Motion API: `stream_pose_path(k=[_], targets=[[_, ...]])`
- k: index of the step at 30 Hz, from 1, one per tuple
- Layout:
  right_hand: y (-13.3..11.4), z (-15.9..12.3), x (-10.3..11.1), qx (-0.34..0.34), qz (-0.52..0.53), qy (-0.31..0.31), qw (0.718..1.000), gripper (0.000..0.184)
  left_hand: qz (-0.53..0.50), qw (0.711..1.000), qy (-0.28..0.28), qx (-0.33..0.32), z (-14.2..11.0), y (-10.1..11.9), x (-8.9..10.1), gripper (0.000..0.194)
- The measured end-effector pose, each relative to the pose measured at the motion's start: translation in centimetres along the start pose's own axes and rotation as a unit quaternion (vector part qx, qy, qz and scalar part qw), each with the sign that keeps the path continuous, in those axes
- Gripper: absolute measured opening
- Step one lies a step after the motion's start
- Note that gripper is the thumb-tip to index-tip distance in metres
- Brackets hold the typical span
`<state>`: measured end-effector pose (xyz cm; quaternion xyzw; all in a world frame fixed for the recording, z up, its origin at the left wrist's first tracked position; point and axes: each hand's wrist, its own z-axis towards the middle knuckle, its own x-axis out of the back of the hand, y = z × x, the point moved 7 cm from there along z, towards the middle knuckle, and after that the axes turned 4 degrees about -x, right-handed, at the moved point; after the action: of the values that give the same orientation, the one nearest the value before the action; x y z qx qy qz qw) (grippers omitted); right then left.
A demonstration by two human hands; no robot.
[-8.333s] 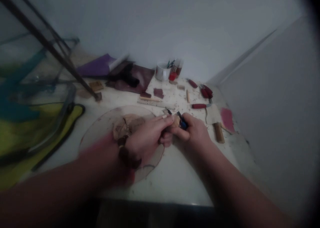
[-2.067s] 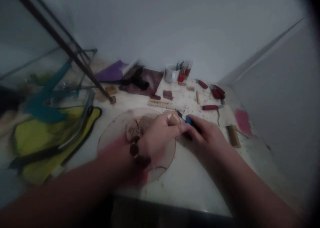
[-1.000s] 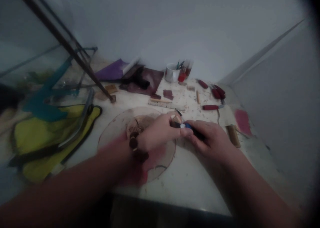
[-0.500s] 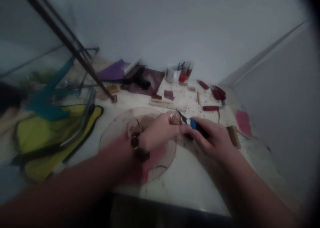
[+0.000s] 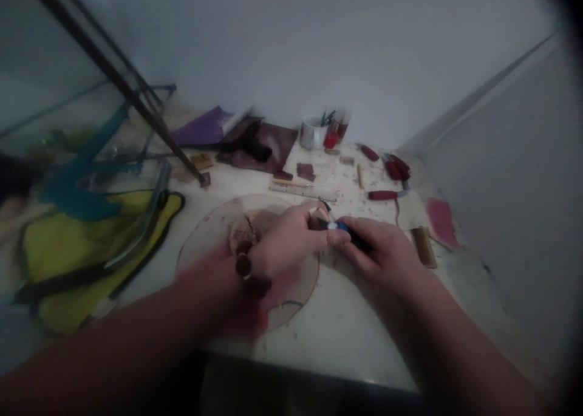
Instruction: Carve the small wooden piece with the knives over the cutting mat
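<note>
**Corner workbench (image 5: 339, 343), two hands at close knife work**

White-topped bench against pale walls, its surface scattered with wood shavings (image 5: 334, 176). At centre:

- Left hand (image 5: 286, 240): closed around a small pale wood piece (image 5: 316, 218), which sits just above the round clear disc (image 5: 200, 252). Fingers hide most of the piece, so its shape cannot be made out. A dark bead bracelet (image 5: 246, 267) circles the wrist.
- Right hand (image 5: 382, 252): gripping the blue-and-black handle of a carving knife (image 5: 341, 226), knuckles almost touching the left thumb. The blade is thin and blurred — whether it touches the wood cannot be told.

Beyond the hands, toward the back wall: a steel ruler (image 5: 300, 191), a white mug (image 5: 312, 132) beside a glass jar with red contents (image 5: 332, 139), and red-handled tools (image 5: 383, 195).

Right of the hands: pink abrasive sheet (image 5: 441, 223) and a wooden block (image 5: 423, 247).

Upper left: purple sheet (image 5: 203, 129) and dark leather (image 5: 259, 152). Lower left, partly behind a dark metal frame (image 5: 109, 70), a yellow bag (image 5: 91, 264) — cut off by blur.
</note>
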<state>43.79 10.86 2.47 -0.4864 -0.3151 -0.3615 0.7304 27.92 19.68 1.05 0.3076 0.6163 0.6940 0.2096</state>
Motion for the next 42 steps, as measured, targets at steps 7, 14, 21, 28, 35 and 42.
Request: stream_pose_path(k=[7,14,21,28,35,42], targets=[[0.1,0.3,-0.3,-0.044,0.027,-0.001,0.999,0.026,-0.012,0.998,0.063,0.003,-0.3,-0.3,0.3,0.042],[0.2,0.4,0.0,-0.057,0.042,0.016,0.997,0.025,-0.071,0.996,-0.005,0.045,0.0,-1.0,-0.2,0.046],[-0.1,0.3,-0.5,-0.042,0.038,-0.022,0.998,0.028,-0.058,0.997,-0.029,0.042,-0.2,-0.3,-0.8,0.038],[-0.4,0.2,-0.6,-0.012,0.034,-0.041,0.999,0.03,-0.032,0.997,-0.043,0.051,-0.2,0.3,-0.8,0.03],[-0.2,0.0,-0.3,0.003,0.042,-0.046,0.998,0.035,-0.036,0.993,-0.084,0.069,-0.2,-1.0,-0.9,0.039],[-0.3,-0.2,0.0,0.02,0.04,-0.039,0.998,0.035,-0.042,0.996,-0.078,0.027,0.0,-1.4,-0.9,0.036]])
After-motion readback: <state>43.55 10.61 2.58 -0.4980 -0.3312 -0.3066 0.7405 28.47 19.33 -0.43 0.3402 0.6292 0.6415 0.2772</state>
